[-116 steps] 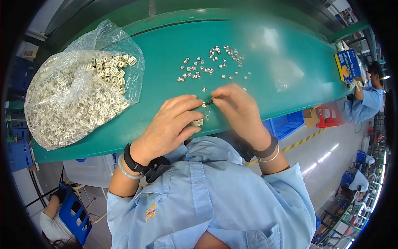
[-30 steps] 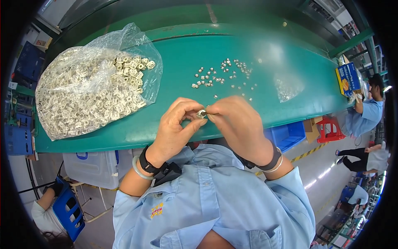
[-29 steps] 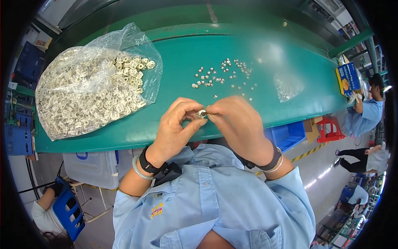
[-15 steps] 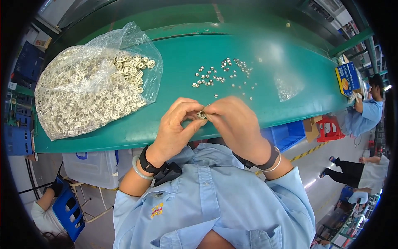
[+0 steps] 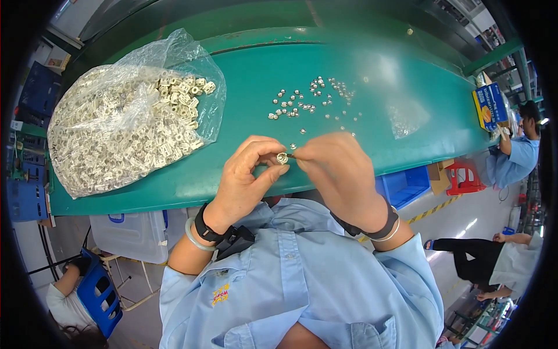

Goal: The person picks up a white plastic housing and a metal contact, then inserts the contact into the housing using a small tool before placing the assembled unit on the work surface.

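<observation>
My left hand (image 5: 247, 174) pinches a small cream plastic part (image 5: 282, 158) between thumb and fingertips, its round hole facing up. Close by on the right is my right hand (image 5: 337, 166), its thumb and fingertips pressed together beside that part. A small dark sliver shows at those fingertips; what it is, I cannot make out. Beyond the hands, many small shiny metal pieces (image 5: 288, 107) lie scattered on the green tabletop (image 5: 250, 75). A large clear plastic bag (image 5: 116, 125), full of the same kind of cream parts, lies open on the left.
A small clear bag (image 5: 404, 121) lies farther right on the table. At the right end stands a blue and yellow box (image 5: 489, 106), with a co-worker (image 5: 514, 154) beside it. Below the table edge are a blue bin (image 5: 406, 187), a red stool (image 5: 463, 177) and a lidded clear box (image 5: 131, 235).
My right hand has drawn slightly to the right, off the cream part, so its hole shows more plainly. My left hand keeps its hold in nearly the same place.
</observation>
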### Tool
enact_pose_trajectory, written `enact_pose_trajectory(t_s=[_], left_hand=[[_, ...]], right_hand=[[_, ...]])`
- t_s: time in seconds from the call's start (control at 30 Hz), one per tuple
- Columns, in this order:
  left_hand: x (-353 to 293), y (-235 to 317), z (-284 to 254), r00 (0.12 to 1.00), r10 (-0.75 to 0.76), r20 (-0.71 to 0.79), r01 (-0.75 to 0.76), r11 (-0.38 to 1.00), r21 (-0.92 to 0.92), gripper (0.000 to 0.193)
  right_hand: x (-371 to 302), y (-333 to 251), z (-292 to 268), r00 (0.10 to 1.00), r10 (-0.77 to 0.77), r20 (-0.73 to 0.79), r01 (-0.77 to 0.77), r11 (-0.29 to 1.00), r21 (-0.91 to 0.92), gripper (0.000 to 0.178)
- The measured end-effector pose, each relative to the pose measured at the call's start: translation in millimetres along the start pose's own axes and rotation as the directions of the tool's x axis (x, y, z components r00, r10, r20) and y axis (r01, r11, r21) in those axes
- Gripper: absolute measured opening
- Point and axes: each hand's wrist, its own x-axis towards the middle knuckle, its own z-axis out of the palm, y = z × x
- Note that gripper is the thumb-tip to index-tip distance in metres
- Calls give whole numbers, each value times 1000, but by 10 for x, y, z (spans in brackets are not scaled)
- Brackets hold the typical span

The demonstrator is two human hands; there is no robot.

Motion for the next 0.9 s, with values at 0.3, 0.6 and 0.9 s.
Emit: enact_pose_trajectory(t_s=[0.3, 0.6, 0.9], left_hand=[[56, 41, -64, 1000, -6, 28, 4, 998, 65, 30], [1640, 148, -533, 1000, 11, -22, -7, 979, 204, 23], [3201, -1049, -765, 998, -8, -68, 44, 830, 555, 20]], right_hand=[[-13, 30, -53, 999, 22, -50, -20, 999, 36, 20], [-230, 306, -48, 977, 203, -60, -186, 958, 217, 15], [-401, 560, 138, 980, 198, 19, -195, 935, 297, 14]])
